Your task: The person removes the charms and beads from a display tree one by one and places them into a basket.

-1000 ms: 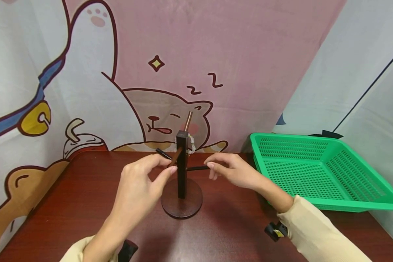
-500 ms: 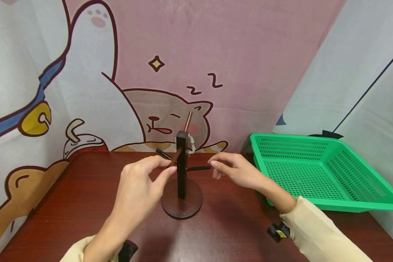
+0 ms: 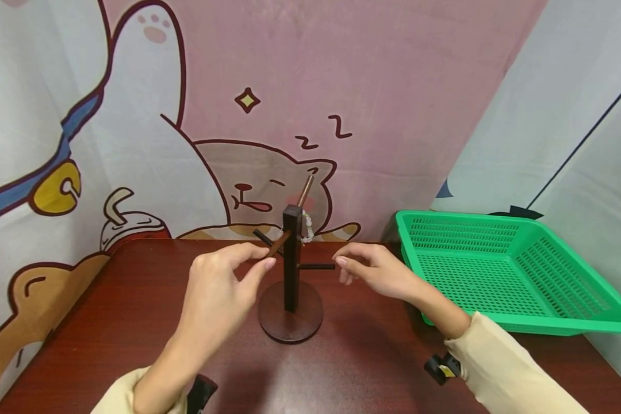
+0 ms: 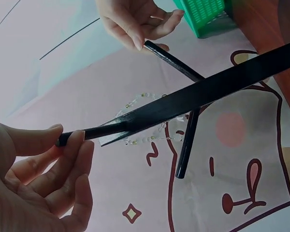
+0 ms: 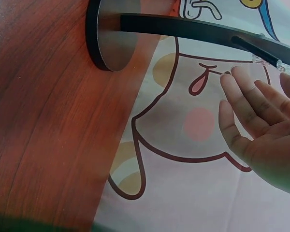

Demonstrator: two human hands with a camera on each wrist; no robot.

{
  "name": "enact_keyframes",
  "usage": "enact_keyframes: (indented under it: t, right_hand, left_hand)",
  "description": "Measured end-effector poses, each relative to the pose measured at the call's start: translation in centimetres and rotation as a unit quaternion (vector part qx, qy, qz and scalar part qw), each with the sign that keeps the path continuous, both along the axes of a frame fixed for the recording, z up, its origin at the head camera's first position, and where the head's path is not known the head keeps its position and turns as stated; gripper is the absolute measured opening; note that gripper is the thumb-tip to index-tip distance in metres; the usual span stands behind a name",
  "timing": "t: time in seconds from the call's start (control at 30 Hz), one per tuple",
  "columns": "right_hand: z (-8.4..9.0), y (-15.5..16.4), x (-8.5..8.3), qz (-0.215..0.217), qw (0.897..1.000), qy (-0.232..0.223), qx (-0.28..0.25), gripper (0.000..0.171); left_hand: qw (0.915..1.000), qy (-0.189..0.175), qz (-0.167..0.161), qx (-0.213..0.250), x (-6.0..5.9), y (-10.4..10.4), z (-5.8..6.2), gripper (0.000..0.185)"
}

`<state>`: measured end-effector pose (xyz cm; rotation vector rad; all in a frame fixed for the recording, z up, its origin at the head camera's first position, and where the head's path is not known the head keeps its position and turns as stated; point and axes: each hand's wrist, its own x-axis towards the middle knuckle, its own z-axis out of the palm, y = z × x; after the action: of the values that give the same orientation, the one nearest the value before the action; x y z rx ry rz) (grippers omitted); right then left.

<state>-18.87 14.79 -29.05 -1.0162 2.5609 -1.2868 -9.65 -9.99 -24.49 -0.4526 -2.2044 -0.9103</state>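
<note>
Near the middle of the tabletop, the left hand pinches a peg of the stiff, top-heavy-looking wooden stand, best steadied by its post, while the relaxed, open right hand touches another peg's tip; a fragile bead bracelet hangs behind.

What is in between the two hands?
The dark wooden stand with its pegs stands between the left hand and right hand, as the head view shows.
</note>
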Motion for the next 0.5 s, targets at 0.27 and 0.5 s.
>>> enact_keyframes:
  t: [0.27, 0.5]
  right_hand:
    - [-0.1, 0.3, 0.0, -0.011, 1.000, 0.005, 0.016, 0.021]
    - [-0.2, 0.6, 0.1, -0.018, 0.999, -0.006, 0.028, 0.022]
  left_hand:
    - [0.9998, -0.020, 0.003, -0.001, -0.2, -0.9, 0.3, 0.011]
    - [0.9985, -0.054, 0.000, -0.005, -0.7, -1.9, 0.7, 0.010]
